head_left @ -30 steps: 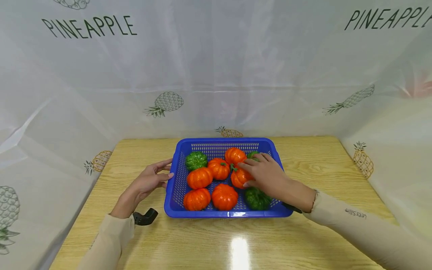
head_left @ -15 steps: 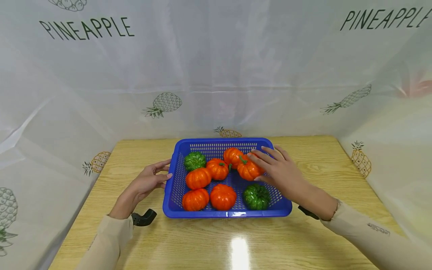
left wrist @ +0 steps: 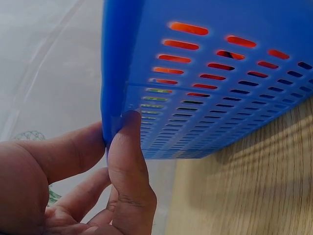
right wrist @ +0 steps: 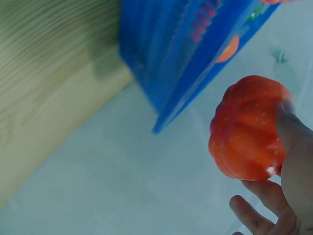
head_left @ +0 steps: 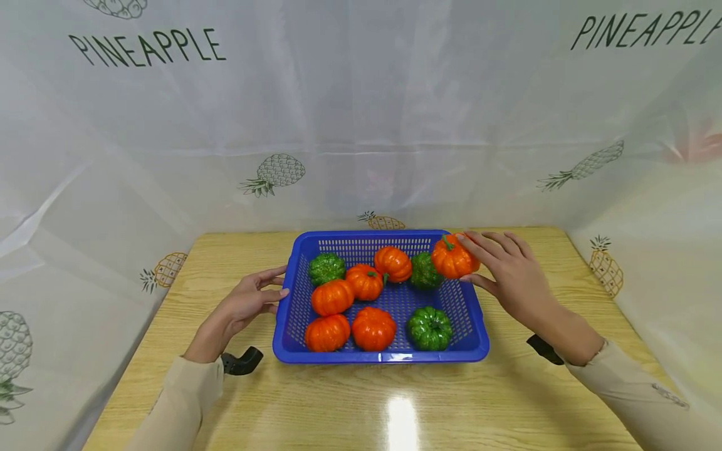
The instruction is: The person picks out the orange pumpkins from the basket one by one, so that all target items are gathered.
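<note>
My right hand grips a small orange pumpkin with a green stem, thumb on one side and fingers on the other. In the right wrist view this pumpkin is in the air, apart from the basket. A blue plastic basket with slotted walls stands on the table. Its left rim is pinched between thumb and finger of my left hand; the left wrist view shows the hand at the outer wall. Inside lie several orange pumpkins and green pumpkins among them.
The basket rests on a wooden table, with bare wood on its left, right and front. A pale sheet printed with pineapples hangs behind and along both sides. A black strap piece shows at my left wrist.
My right hand has lifted an orange pumpkin from the right part of the basket and carried it right and up, to the right rim. A green pumpkin is uncovered there. My left hand stays still.
</note>
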Demonstrator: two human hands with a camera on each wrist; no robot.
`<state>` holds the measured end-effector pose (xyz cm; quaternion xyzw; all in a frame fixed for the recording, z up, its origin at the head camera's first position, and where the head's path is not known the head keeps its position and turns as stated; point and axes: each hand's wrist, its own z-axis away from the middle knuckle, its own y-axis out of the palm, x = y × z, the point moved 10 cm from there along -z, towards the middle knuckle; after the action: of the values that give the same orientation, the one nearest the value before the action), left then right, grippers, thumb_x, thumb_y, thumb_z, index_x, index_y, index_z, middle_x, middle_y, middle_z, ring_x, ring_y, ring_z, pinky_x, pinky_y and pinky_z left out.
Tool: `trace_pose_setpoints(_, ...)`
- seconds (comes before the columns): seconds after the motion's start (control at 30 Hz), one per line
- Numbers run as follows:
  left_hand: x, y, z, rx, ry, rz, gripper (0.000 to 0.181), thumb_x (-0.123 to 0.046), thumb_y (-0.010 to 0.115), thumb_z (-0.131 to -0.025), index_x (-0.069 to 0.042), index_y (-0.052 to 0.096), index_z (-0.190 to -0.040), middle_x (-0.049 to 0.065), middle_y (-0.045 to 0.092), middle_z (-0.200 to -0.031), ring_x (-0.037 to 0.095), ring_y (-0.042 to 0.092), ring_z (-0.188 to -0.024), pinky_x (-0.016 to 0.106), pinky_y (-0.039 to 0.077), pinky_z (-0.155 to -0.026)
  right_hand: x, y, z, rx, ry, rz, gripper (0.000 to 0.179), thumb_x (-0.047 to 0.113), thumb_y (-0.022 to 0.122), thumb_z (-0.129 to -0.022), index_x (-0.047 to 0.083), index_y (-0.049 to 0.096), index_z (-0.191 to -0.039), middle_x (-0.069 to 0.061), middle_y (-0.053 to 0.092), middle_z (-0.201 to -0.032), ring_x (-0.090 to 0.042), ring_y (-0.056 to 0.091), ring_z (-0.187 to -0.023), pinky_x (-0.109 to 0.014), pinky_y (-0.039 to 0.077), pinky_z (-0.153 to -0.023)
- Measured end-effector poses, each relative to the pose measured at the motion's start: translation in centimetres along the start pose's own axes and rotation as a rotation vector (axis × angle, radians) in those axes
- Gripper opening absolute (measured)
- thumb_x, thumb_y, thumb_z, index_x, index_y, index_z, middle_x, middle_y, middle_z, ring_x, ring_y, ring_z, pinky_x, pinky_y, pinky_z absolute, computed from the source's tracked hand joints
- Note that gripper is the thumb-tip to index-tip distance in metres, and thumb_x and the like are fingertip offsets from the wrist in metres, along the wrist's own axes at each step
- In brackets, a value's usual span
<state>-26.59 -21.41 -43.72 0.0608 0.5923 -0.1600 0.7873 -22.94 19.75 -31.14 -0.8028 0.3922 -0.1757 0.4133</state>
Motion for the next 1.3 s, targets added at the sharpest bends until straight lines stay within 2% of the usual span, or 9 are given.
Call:
trace_pose_setpoints(0.3,0.2,-0.2,0.0,-0.013,-0.016,-0.007,0.068,-0.002,0.059,-0.107,0.0,0.026,-0.167,0.029,0.042,-0.146,0.012,0.069,-0.084,0.027,0.062,-0.076,-4.3,0.2,2.0,-0.003,0.147,-0.02,0.079,0.063,0.037,-0.098,0.009,0.058,-0.151,-0.021,0.063,-0.142,-0.046,0.053,-0.124,-0.068,0.041,-0.102)
trace_pose_setpoints(0.53,0.1,-0.3,-0.1,-0.021,-0.025,-0.011,0.067,-0.003,0.059,-0.107,0.0,0.027,-0.166,0.029,0.042,-0.147,0.011,0.068,-0.083,0.027,0.062,-0.075,-7.1,1.2,3.6,-0.008,0.229,-0.026,0.085,0.068,0.037,-0.095,0.007,0.058,-0.151,-0.023,0.062,-0.144,-0.047,0.054,-0.126,-0.072,0.04,-0.101)
trace_pose_setpoints(0.6,0.1,-0.2,-0.1,-0.022,-0.027,-0.012,0.067,-0.003,0.058,-0.107,0.0,0.027,-0.166,0.029,0.041,-0.147,0.011,0.067,-0.084,0.027,0.062,-0.076,-7.9,1.6,4.0,-0.004,0.251,-0.024,0.077,0.061,0.05,-0.098,0.007,0.057,-0.151,-0.023,0.062,-0.144,-0.049,0.054,-0.126,-0.073,0.04,-0.101)
trace_pose_setpoints(0.73,0.1,-0.2,-0.1,-0.024,-0.033,-0.012,0.067,-0.002,0.058,-0.107,0.0,0.027,-0.166,0.03,0.041,-0.148,0.011,0.067,-0.085,0.026,0.061,-0.076,-9.3,2.4,4.7,0.012,0.292,-0.008,0.078,0.062,0.05,-0.097,0.006,0.057,-0.151,-0.024,0.061,-0.144,-0.051,0.054,-0.125,-0.074,0.04,-0.102)
trace_pose_setpoints(0.83,0.1,-0.2,0.1,-0.026,-0.036,-0.013,0.067,-0.002,0.058,-0.107,0.0,0.027,-0.166,0.03,0.041,-0.148,0.011,0.067,-0.084,0.025,0.061,-0.075,-10.2,3.3,5.3,0.041,0.316,0.01,0.071,0.053,0.061,-0.099,0.004,0.057,-0.15,-0.026,0.061,-0.144,-0.053,0.054,-0.124,-0.074,0.04,-0.103)
trace_pose_setpoints(0.87,0.0,-0.2,0.1,-0.023,-0.033,-0.015,0.067,-0.003,0.058,-0.107,0.001,0.027,-0.166,0.031,0.04,-0.149,0.011,0.067,-0.084,0.026,0.061,-0.075,-10.5,3.5,5.5,0.049,0.323,0.014,0.067,0.043,0.07,-0.098,0.003,0.057,-0.149,-0.026,0.061,-0.143,-0.053,0.054,-0.124,-0.074,0.04,-0.104)
trace_pose_setpoints(0.97,0.0,-0.3,0.1,-0.025,-0.035,-0.013,0.067,-0.002,0.058,-0.107,0.001,0.027,-0.166,0.032,0.04,-0.149,0.011,0.068,-0.084,0.025,0.061,-0.075,-11.2,4.5,5.9,0.088,0.339,0.028,0.073,0.016,0.087,-0.084,0.0,0.057,-0.148,-0.029,0.061,-0.142,-0.055,0.054,-0.121,-0.074,0.04,-0.103)
trace_pose_setpoints(1.07,0.0,-0.2,0.0,-0.023,-0.036,-0.015,0.067,-0.003,0.058,-0.107,0.001,0.027,-0.166,0.033,0.038,-0.151,0.011,0.068,-0.084,0.025,0.061,-0.075,-11.9,5.6,6.4,0.125,0.353,0.022,0.073,0.013,0.088,-0.083,-0.002,0.056,-0.147,-0.031,0.06,-0.142,-0.057,0.055,-0.12,-0.075,0.04,-0.102)
trace_pose_setpoints(1.3,0.1,-0.2,0.1,-0.024,-0.039,-0.016,0.067,-0.002,0.058,-0.107,0.001,0.027,-0.166,0.032,0.04,-0.15,0.011,0.068,-0.085,0.025,0.061,-0.075,-13.1,7.7,7.1,0.196,0.388,-0.006,0.069,0.016,0.083,-0.091,-0.003,0.052,-0.149,-0.032,0.057,-0.145,-0.057,0.051,-0.125,-0.074,0.039,-0.104)
